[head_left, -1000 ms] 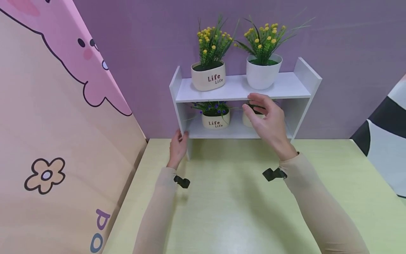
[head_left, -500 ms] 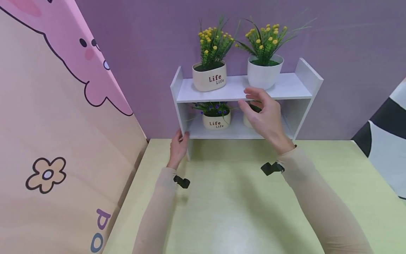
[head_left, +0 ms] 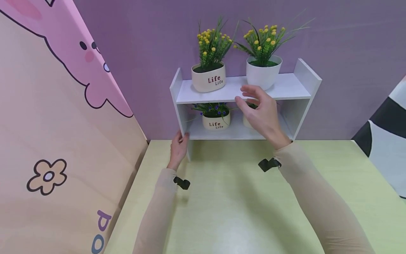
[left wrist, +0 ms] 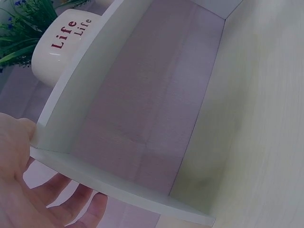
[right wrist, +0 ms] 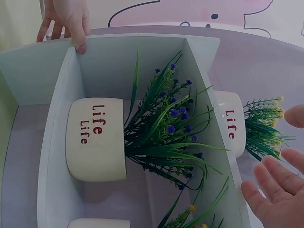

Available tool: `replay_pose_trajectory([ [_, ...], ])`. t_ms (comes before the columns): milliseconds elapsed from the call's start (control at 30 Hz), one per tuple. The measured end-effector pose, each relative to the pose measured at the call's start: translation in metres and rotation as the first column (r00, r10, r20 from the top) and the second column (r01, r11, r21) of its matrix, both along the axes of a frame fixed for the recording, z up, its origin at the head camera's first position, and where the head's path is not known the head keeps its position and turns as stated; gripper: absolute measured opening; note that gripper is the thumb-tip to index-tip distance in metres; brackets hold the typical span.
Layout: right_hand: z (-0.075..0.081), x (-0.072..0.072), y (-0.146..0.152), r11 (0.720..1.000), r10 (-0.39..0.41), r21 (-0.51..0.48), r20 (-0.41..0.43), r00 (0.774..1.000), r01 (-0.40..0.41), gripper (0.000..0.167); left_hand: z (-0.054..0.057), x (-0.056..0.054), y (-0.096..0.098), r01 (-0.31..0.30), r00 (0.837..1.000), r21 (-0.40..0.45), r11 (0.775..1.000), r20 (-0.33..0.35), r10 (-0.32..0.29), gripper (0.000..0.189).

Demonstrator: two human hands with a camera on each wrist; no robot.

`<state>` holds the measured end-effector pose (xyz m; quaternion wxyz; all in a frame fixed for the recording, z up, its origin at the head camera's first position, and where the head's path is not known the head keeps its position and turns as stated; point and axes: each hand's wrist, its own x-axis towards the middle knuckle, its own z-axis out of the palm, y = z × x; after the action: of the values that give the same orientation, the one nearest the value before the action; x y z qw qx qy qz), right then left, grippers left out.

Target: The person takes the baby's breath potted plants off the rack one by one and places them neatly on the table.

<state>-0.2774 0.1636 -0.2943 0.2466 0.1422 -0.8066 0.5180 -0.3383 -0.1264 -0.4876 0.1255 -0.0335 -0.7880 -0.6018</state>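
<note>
"What's moved?"

"The right hand [head_left: 262, 114]. Against a second ago it is a little farther left and higher, right of the shelf's middle."

"Holding anything?"

"No. Its fingers are loosely bent with nothing between them. Whether it touches the upper board [head_left: 203, 96] I can't tell."

"And the left hand [head_left: 178, 151]?"

"It grips the left panel [left wrist: 128, 191], fingers along the outside and thumb round the front edge."

"So how does the shelf [head_left: 293, 88] lie from them?"

"Ahead of both, standing on the table [head_left: 222, 197] by the purple wall [head_left: 142, 70], long axis running left to right. The left hand is nearer, being on its end; the right is in front of the boards."

"Any other difference?"

"In the head view the right fingers now overlap the foot of the white pot [head_left: 261, 72], and the lower right pot [head_left: 247, 122] is more covered. The left hand, shelf and pots haven't shifted."
</note>
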Motion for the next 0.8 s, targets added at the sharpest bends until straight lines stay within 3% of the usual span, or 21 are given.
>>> replay_pose_trajectory([
  [800,0.012,-0.024,-0.009,0.998,0.030,-0.049,0.019,0.999,-0.029,0.048,-0.002,-0.001,0.001,0.012,1.000,0.045,0.999,0.009,-0.013,0.051],
])
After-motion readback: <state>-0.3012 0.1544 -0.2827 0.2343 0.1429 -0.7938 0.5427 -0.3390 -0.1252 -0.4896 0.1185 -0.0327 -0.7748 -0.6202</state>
